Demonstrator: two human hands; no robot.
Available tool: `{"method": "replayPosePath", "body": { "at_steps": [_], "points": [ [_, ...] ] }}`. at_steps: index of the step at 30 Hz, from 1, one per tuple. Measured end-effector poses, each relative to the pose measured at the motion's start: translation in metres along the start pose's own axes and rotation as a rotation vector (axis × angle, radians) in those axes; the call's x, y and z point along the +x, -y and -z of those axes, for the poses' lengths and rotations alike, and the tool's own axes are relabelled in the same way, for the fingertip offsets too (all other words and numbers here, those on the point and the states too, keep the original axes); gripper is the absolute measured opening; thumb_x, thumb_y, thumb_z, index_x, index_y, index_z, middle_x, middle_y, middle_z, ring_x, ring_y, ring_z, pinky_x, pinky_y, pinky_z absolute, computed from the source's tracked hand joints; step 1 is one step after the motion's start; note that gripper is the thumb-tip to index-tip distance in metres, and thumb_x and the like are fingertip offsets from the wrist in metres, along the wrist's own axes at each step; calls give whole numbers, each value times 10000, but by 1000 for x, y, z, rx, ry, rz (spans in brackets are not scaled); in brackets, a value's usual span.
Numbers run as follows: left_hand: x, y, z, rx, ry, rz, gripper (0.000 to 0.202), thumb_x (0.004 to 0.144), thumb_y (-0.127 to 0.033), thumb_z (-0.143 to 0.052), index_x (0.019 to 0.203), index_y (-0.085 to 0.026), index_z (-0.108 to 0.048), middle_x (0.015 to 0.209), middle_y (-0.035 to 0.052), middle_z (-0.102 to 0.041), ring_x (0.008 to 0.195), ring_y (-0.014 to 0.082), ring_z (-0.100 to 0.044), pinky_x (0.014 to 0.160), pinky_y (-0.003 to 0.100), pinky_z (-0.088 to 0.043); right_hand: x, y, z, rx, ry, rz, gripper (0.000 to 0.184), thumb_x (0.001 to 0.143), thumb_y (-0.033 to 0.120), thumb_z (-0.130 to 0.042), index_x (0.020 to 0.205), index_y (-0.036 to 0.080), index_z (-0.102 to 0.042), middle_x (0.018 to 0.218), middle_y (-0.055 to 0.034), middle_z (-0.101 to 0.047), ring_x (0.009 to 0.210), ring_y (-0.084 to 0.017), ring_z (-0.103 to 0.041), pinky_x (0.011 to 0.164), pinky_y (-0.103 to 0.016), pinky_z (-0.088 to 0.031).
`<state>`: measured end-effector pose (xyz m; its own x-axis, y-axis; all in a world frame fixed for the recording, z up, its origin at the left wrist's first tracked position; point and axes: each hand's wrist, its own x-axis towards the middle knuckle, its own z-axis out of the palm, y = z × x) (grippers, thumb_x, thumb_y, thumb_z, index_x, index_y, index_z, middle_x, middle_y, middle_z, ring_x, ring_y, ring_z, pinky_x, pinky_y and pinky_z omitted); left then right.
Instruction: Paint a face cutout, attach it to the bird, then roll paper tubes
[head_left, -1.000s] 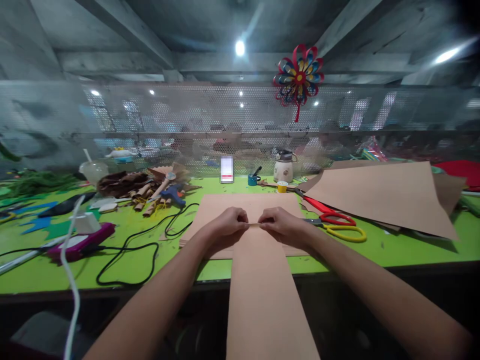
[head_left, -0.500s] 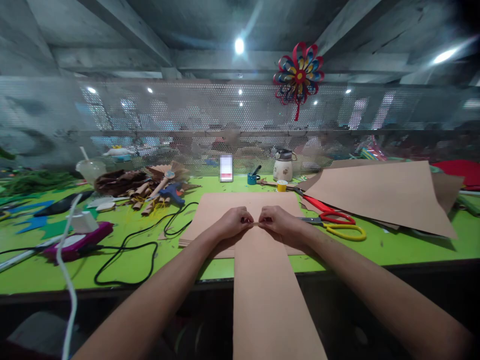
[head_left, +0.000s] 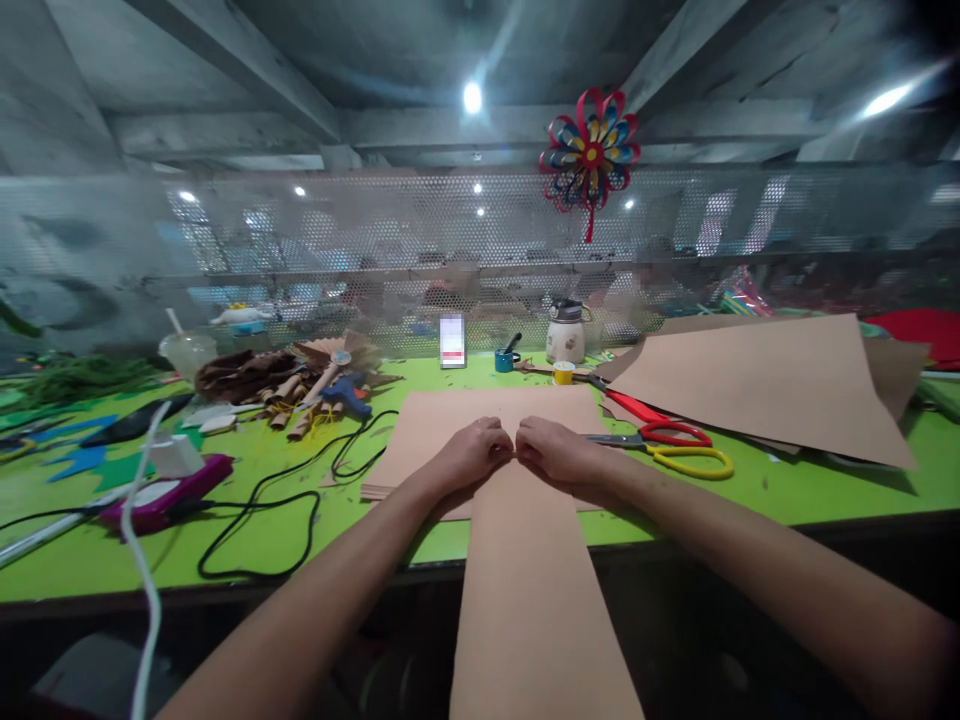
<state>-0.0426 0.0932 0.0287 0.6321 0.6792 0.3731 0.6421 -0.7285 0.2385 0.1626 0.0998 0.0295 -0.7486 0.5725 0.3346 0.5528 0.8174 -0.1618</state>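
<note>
A long strip of brown kraft paper (head_left: pixel 536 580) runs from the table top down over the front edge toward me. My left hand (head_left: pixel 480 452) pinches the strip's far end at its left side. At the right side of that end, my right hand (head_left: pixel 551 450) is closed on it too, the fingertips of both hands nearly meeting. The paper's rolled or folded edge is mostly hidden by my fingers. Beneath my hands lies a stack of brown paper sheets (head_left: pixel 427 420). Scissors (head_left: pixel 686 460) with one red and one yellow handle lie just right of my right hand.
Larger brown sheets (head_left: pixel 757 385) spread at the right. On the left are a purple power strip (head_left: pixel 169 495), a black cable (head_left: pixel 259 490), a blue glue gun (head_left: pixel 349 392) and small paper rolls (head_left: pixel 300 420). Behind stand a phone (head_left: pixel 453 342), a teal cup (head_left: pixel 505 360) and a white bottle (head_left: pixel 566 335).
My hands have come slightly closer together at the paper's end, and the fingers now cover more of it. The strip's near part has shifted a little left; the view has moved slightly.
</note>
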Motion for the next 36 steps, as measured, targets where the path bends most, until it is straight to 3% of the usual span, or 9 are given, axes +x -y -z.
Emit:
{"method": "replayPosePath", "body": {
  "at_steps": [4,13,21,25,31,36],
  "points": [
    [0,3,-4,-3,-20,4,148,883,-243,-537,798,-168,-633,822,44,-545,797,168,-514,713,260,-411,-4,0,3,-26,18,28,58,880,137,-507,842,145,-550,872,-57,-550,729,-142,-471,646,-250,-357],
    [-4,-7,2,98,-8,-70,170,873,-163,-499,719,-176,-571,834,45,-508,791,172,-482,696,273,-384,-23,27,40,-38,62,117,114,879,77,-457,871,151,-542,883,-77,-572,802,-168,-503,692,-273,-385],
    [-4,-6,0,66,-17,-59,151,859,-133,-506,769,-177,-619,843,46,-524,792,169,-495,718,269,-396,-31,3,21,-211,-22,107,78,846,104,-496,805,158,-535,846,-67,-575,823,-185,-485,697,-289,-364],
    [-3,-3,2,1,-25,55,109,857,-187,-535,794,-171,-622,837,48,-549,813,179,-522,734,280,-415,-30,-7,11,-243,-30,57,77,838,113,-512,788,156,-551,854,-65,-572,812,-178,-486,667,-281,-355],
    [-1,-1,10,-4,30,208,103,810,-277,-607,810,-176,-629,843,44,-582,785,184,-544,719,294,-429,-32,-9,12,-264,-38,-7,80,835,131,-535,775,152,-585,840,-64,-572,778,-168,-499,632,-280,-331],
    [-1,-1,6,-42,18,161,65,830,-191,-546,780,-175,-583,808,36,-568,736,163,-513,680,272,-415,-32,-6,19,-253,-17,-14,145,856,143,-512,742,146,-603,808,-70,-573,736,-161,-494,620,-277,-321]
  ]
}}
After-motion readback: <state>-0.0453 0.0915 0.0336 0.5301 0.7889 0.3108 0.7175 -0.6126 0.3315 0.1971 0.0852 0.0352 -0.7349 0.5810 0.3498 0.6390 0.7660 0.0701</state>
